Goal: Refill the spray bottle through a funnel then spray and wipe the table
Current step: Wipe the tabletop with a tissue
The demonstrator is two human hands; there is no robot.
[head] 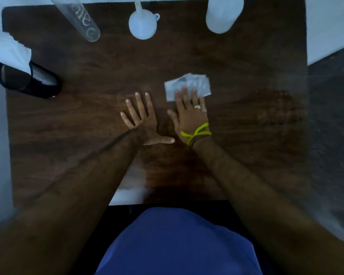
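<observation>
On the dark wooden table (68,135) our left hand (142,120) lies spread flat, holding nothing. Our right hand (189,114) presses straight fingers on the folded wipe (189,84) near the centre. It looks light and limp; flat pressure suits it. The funnel (143,24) sits at the far edge; 2 containers beside it are cut off.

Bare forearms, a yellow-green band (197,133) on the right wrist, a ring (197,106), blue clothing (179,243).
</observation>
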